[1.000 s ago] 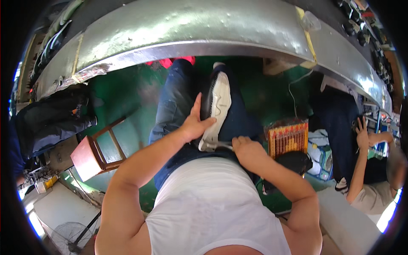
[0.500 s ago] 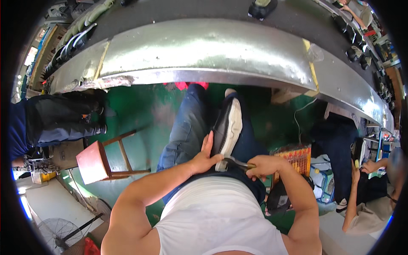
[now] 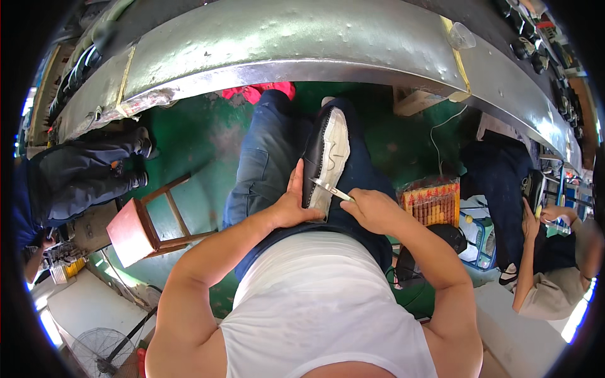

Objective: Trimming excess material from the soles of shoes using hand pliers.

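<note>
A black leather shoe with a pale sole (image 3: 328, 157) is lying on the person's lap. The left hand (image 3: 295, 205) is gripping its heel end from the left; the right hand (image 3: 372, 210), just beside the shoe, is pinching a thin metal blade (image 3: 329, 188) against the sole.

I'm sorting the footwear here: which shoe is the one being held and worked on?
The black shoe with the pale sole on the lap, gripped by the left hand; the other shoes sit along the bench.
</note>
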### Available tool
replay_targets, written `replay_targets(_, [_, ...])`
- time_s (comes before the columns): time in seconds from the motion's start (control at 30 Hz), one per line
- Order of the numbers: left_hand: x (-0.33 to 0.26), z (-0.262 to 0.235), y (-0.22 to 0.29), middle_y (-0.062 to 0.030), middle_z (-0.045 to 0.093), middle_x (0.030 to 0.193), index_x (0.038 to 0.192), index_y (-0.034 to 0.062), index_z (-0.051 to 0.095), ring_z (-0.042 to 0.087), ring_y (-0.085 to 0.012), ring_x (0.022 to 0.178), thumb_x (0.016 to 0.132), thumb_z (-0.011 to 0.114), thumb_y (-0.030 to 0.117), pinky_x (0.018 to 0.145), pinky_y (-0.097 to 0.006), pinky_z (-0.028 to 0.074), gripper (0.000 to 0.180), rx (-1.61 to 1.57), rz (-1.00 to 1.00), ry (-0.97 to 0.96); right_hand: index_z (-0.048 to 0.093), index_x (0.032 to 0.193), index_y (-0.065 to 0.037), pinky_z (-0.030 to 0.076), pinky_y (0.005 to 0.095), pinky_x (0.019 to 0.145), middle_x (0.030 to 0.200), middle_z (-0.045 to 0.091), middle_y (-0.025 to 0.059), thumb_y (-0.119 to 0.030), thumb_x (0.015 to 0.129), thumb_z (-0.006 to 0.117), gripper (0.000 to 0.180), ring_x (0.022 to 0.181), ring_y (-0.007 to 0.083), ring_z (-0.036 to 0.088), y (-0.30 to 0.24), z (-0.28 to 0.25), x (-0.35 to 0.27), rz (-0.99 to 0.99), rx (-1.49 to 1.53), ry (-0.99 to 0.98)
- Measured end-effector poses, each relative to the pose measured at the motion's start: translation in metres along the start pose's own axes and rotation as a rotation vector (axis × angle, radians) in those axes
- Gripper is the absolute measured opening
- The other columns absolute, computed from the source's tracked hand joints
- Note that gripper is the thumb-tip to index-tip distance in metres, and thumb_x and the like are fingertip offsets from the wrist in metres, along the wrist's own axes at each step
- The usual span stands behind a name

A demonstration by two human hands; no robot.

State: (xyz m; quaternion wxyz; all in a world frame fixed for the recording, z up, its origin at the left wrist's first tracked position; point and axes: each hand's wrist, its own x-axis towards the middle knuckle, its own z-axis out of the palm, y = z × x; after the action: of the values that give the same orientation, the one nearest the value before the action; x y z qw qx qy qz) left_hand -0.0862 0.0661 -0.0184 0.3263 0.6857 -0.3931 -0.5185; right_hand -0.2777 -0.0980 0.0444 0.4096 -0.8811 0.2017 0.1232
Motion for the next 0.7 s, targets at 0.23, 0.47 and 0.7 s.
replay_targets(0.23, [-0.023,-0.046,0.041,-0.0152,0.031,0.156,0.159,0.0044,0.003,0.039,-0.0206,0.137,0.09,0.069,0.012,0.114,-0.03,0.028,0.095,-0.661,-0.134,-0.119,0.061,0.1,-0.001,0.05,0.05,0.075,0.089,0.068,0.0196,-0.041,0.097,0.054,0.041,0.085,0.0416,0.065,0.006,-0.022,-0.006,0.004,0.002,0.037])
replay_targets(0.47, [-0.081,-0.176,0.155,-0.0213,0.045,0.149,0.15,-0.0073,0.032,0.047,-0.0277,0.135,0.068,0.075,0.018,0.114,-0.035,0.031,0.096,-0.729,-0.004,0.123,0.06,0.102,-0.005,0.045,0.0421,0.075,0.092,0.065,0.0113,-0.037,0.083,0.074,0.04,0.081,0.0317,0.061,0.006,-0.141,0.026,-0.352,-0.314,0.73])
replay_targets(0.7, [0.072,-0.279,0.271,-0.0221,0.052,0.141,0.152,-0.003,0.031,0.058,-0.0257,0.121,0.083,0.067,0.018,0.101,-0.034,0.046,0.08,-0.323,0.273,0.163,0.058,0.105,-0.004,0.044,0.0452,0.081,0.096,0.064,0.0124,-0.037,0.081,0.075,0.045,0.089,0.0337,0.06,0.047,-0.227,0.107,-0.333,-0.578,0.952])
